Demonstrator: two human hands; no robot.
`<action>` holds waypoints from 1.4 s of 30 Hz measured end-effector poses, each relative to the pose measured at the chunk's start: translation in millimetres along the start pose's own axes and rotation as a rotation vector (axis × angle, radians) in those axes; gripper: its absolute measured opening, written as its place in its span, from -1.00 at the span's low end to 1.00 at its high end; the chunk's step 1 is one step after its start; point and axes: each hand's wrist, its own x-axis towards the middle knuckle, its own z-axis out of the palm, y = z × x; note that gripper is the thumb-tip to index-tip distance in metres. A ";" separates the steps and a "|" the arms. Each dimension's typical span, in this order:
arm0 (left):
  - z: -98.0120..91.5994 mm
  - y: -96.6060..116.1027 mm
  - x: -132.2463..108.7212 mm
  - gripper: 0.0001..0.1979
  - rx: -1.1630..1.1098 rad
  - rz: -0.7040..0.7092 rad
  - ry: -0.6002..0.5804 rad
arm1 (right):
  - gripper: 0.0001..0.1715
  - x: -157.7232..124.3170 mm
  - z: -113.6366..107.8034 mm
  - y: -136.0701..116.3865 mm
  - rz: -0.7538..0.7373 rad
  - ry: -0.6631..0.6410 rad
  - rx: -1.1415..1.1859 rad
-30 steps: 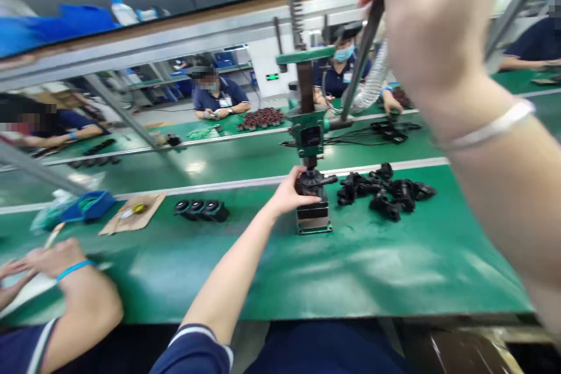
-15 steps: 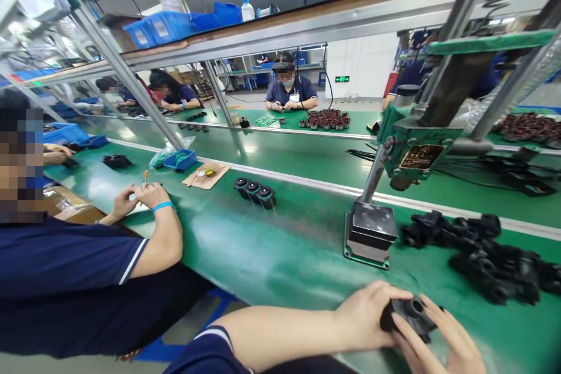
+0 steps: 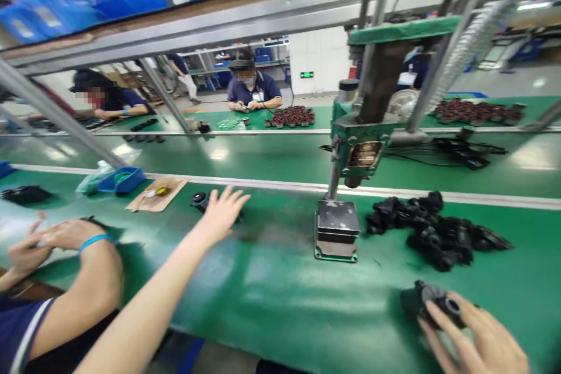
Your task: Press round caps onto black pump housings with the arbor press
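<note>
My left hand (image 3: 222, 214) is stretched across the bench, fingers spread, above a short row of black cylindrical parts with round tops. One cylindrical part (image 3: 199, 200) shows left of the hand; the hand covers most of the others. At the lower right, my right hand (image 3: 477, 327) has its fingers around a black plastic housing (image 3: 432, 298) with a round tubular opening. The housing is low over the green bench top (image 3: 272, 298); I cannot tell whether it touches it.
A green bench press (image 3: 362, 146) with a metal block base (image 3: 337, 222) stands ahead. To its right lies a pile of black housings (image 3: 438, 231). A cardboard piece (image 3: 160, 194) and a blue tray (image 3: 121, 180) are at left, near a co-worker's arms (image 3: 83, 269).
My left hand has let go of the black housing and reached left to the row of cylindrical parts. My right hand keeps the housing. The view has turned right.
</note>
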 end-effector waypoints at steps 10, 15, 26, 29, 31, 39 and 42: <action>30.5 -25.1 21.9 -0.46 -0.329 0.092 -0.057 | -0.44 30.9 -73.6 204.4 0.225 -0.005 -0.570; 50.4 71.1 -10.2 -0.48 -0.579 0.176 -0.081 | -0.29 65.3 -57.8 168.3 0.276 -0.025 -0.425; 83.9 223.2 -23.6 -0.32 -0.942 0.328 -0.135 | -0.46 73.6 10.1 43.8 0.331 -0.480 0.155; 91.3 228.8 -26.7 -0.29 -1.024 0.249 -0.140 | -0.38 55.8 10.3 32.3 0.426 -0.556 0.234; 94.7 230.2 -28.6 -0.27 -1.077 0.200 -0.164 | -0.38 44.8 9.6 26.1 0.452 -0.587 0.239; 96.5 233.5 -31.0 -0.19 -1.307 0.061 -0.239 | -0.46 41.1 7.1 13.2 0.303 -0.486 0.292; 96.4 233.6 -31.8 -0.18 -1.360 0.038 -0.231 | -0.60 42.5 21.8 4.0 0.237 -0.498 0.390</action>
